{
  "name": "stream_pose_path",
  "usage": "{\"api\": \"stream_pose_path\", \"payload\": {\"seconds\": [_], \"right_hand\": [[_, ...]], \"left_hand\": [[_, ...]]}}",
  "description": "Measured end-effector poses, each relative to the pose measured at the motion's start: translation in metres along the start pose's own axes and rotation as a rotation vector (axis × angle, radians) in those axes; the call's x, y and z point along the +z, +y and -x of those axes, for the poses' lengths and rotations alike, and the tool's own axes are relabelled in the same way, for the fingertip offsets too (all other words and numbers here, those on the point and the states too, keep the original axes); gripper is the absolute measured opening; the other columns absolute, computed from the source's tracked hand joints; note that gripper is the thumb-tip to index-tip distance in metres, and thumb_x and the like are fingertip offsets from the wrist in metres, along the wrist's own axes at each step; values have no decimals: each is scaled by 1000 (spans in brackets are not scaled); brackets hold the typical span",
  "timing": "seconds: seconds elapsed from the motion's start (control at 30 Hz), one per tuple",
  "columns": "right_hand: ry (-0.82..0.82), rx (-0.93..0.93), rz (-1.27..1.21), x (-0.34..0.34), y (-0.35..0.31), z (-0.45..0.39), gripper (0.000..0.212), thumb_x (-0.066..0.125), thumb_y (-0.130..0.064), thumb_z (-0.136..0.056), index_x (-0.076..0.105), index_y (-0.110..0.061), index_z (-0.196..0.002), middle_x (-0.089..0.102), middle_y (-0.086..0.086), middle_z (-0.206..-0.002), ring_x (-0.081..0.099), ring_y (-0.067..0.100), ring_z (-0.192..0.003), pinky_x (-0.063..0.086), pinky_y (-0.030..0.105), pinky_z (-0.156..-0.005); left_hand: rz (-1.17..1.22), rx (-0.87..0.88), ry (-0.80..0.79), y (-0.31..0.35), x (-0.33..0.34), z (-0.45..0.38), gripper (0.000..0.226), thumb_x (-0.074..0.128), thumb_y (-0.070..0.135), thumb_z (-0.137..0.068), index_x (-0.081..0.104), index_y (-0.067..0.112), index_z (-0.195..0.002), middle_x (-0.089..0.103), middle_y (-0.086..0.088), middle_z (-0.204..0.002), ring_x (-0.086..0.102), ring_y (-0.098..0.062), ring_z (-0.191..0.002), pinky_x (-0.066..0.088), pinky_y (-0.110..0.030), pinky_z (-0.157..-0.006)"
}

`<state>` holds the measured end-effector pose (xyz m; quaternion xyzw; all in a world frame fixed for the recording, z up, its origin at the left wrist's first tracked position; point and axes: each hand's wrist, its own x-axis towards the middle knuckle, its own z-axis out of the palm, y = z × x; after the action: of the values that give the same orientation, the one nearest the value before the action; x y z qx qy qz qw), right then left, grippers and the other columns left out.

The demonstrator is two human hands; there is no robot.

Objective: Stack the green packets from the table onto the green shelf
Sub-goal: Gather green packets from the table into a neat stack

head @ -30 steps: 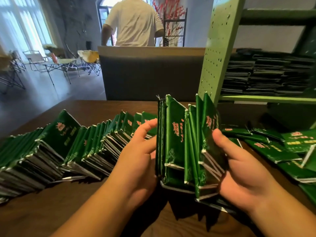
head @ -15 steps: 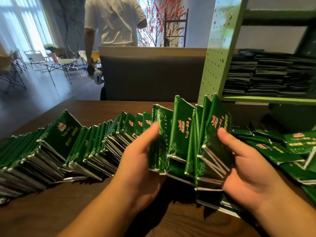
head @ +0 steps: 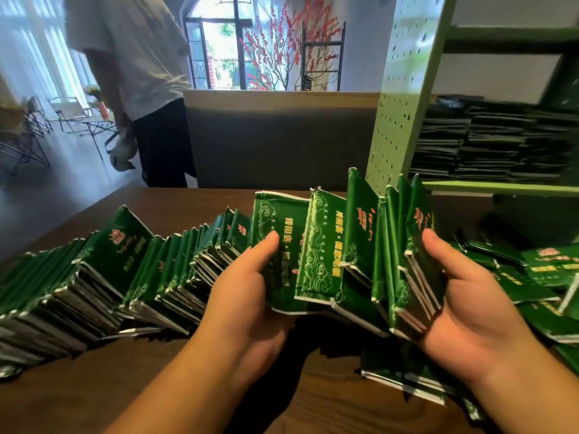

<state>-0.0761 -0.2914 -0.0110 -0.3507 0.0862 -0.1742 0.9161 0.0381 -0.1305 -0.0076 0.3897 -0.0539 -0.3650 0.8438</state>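
A: Over at the surface's (head: 103, 399) left edge, the long leaning row of green packets (head: 103, 277) sits there, slanting back like toppled dominoes.

B: And beyond the far edge, a person in a white T-shirt (head: 134, 51) has walked further left than a second ago, something pale hanging from one hand.

A: Now the action. The left hand (head: 250, 296) cups one end of the held bundle (head: 347, 255), thumb pressed on the front packet. A second ago that bundle was squeezed tight; now it has fanned open, faces turning toward us.

B: I'd say that's a loosening grip. To my eye they need squaring up before they can go on as a neat pile.

A: Any writing you can read?

B: Yellow characters down one face, a white cloud-scroll pattern beside them, red characters on others. Too blurred to read, no brand I can name.

A: The right hand (head: 466, 305) wraps the other end, thumb on top, fingers tucked behind the packets.

B: A few flat packets (head: 404, 382) lie on the surface under that hand, and loose packets (head: 551, 270) are scattered toward the right edge.

A: And up at the right, the green shelf (head: 501, 187) already carries dark stacks (head: 501, 142). This bundle isn't there yet.
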Motion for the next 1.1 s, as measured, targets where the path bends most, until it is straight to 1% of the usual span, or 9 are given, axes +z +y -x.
{"api": "stream_pose_path", "payload": {"seconds": [0.1,0.2,0.3,0.43,0.63,0.73,0.87,0.93,1.1], "right_hand": [[3,-9,-44,-1,-5,0,37,71,-28,-64,82,-5,-90,77,16,-101,78,28,-84,62,40,-58],[-62,99,-58,-12,-3,-7,42,49,-30,-101,69,-3,-127,68,19,-129,67,30,-119,54,48,-99],[-58,52,-67,-21,-6,-6,49,73,-38,-80,74,-12,-122,70,13,-127,68,30,-118,48,55,-105],[-72,61,1,-21,0,-8,49,41,-39,-109,56,-7,-143,59,15,-143,52,29,-138,26,49,-124],[-116,127,31,-24,9,-1,64,10,-41,-113,37,1,-152,46,22,-152,40,32,-146,26,44,-120],[14,145,70,-29,9,1,60,16,-39,-113,40,1,-151,48,22,-150,43,33,-144,29,45,-119],[-9,184,7,-25,11,-5,48,38,-33,-111,51,-1,-145,58,20,-142,54,32,-135,41,48,-112],[-31,191,4,-25,2,-2,56,20,-37,-113,39,-1,-152,49,21,-150,43,33,-144,27,48,-119],[-74,116,7,-38,-8,-11,61,11,-42,-113,33,-2,-154,43,21,-154,36,31,-148,14,46,-124]], "left_hand": [[41,8,-41,1,-2,0,32,61,17,-82,76,6,-108,77,-16,-97,75,-30,-80,61,-42,-72],[48,15,-93,0,-1,2,31,56,7,-81,73,8,-107,77,-15,-93,75,-27,-74,62,-39,-65],[150,-32,-129,3,-7,-1,35,51,4,-86,69,7,-115,74,-15,-95,73,-24,-71,61,-37,-64],[218,-91,-126,4,-14,-5,48,55,2,-88,61,9,-135,69,-20,-124,65,-25,-105,52,-42,-98],[-71,-79,-187,-4,0,4,75,81,11,-55,66,11,-129,73,-20,-110,67,-34,-104,50,-55,-100],[-218,-38,-157,-1,9,3,48,73,9,-82,66,5,-129,68,-20,-111,64,-39,-114,53,-50,-99],[-124,-74,-232,-4,6,14,22,62,8,-72,80,9,-84,70,-14,-82,65,-26,-73,59,-41,-74],[5,-80,-242,-2,5,13,18,62,17,-77,78,7,-75,67,-11,-77,64,-25,-69,58,-39,-72],[100,-107,-299,5,-1,14,43,74,26,-72,78,6,-111,72,-18,-107,71,-35,-90,59,-46,-84]]}}
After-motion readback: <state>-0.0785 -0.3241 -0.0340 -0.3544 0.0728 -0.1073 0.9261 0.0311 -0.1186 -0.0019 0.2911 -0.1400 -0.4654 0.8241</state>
